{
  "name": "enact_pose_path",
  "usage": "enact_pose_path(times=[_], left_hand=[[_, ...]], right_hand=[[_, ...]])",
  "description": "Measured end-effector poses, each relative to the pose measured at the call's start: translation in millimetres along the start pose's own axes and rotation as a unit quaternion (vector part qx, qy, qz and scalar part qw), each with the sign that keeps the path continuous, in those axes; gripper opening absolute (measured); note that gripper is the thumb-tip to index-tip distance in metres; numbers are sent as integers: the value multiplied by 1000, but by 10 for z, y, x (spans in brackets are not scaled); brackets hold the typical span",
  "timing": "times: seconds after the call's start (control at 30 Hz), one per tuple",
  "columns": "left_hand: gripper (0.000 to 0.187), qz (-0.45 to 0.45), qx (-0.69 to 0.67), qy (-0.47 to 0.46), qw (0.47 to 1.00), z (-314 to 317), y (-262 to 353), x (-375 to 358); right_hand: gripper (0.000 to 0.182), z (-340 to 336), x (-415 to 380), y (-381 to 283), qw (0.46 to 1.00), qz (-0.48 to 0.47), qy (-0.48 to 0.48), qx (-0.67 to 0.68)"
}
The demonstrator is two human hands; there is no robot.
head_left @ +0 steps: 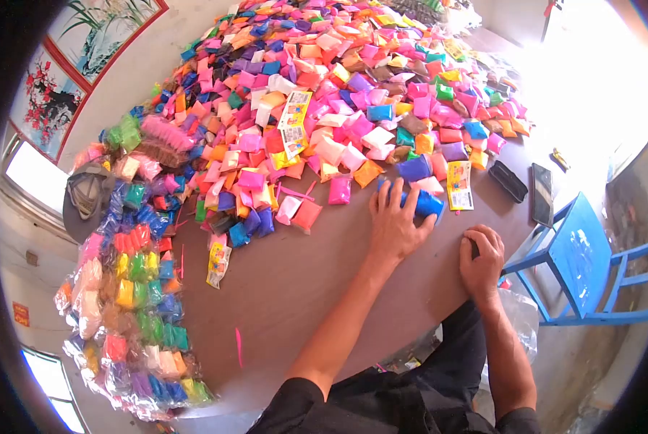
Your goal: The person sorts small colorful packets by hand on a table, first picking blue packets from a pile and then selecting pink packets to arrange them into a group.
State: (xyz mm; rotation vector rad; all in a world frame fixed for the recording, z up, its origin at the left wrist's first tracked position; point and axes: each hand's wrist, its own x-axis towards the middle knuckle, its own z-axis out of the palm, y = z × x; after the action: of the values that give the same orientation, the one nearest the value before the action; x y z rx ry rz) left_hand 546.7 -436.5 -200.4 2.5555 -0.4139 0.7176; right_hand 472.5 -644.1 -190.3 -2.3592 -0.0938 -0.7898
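Note:
My left hand [396, 230] reaches over the brown table with its fingers curved over a blue packet [428, 205], whose blue shows between and beside the fingers. Another dark blue packet [414, 168] lies just beyond the fingertips. At the table's near right edge rests my right hand [482, 262], fingers curled in a loose fist, with nothing visible in it. A yellow and white printed strip [459, 186] lies on the table to the right of the blue packet. A pink packet [340, 191] sits left of my left hand.
A big heap of small coloured packets [324, 94] covers the far table. Clear bags of packets [139, 289] line the left edge. A black case [508, 181] and a phone [542, 194] lie at right, near a blue chair [581, 249]. A pink strip [239, 347] lies in front.

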Motion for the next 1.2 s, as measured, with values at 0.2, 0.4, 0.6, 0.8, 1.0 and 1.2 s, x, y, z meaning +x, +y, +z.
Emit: enact_pose_path(times=[0.2, 0.4, 0.6, 0.8, 1.0, 1.2], left_hand=[[70, -14, -9, 4, 1000, 345, -7, 493], [71, -13, 4, -12, 1000, 573, -62, 851], [72, 68, -7, 67, 995, 69, -14, 514], [69, -30, 83, 108, 990, -1424, -1045, -154], [81, -260, 247, 124, 925, -2546, -2420, -1230], [72, -357, 151, 99, 916, -2759, -2536, -1151]], right_hand=[[7, 4, 5, -16, 1000, 1, 6, -1], [6, 12, 10, -16, 1000, 8, 4, -3], [9, 10, -15, 27, 1000, 2, -7, 10], [11, 8, -28, 35, 1000, -7, -10, 2], [10, 7, -24, 2, 1000, 9, -23, -9], [10, 38, -37, 36, 999, 14, -29, -16]])
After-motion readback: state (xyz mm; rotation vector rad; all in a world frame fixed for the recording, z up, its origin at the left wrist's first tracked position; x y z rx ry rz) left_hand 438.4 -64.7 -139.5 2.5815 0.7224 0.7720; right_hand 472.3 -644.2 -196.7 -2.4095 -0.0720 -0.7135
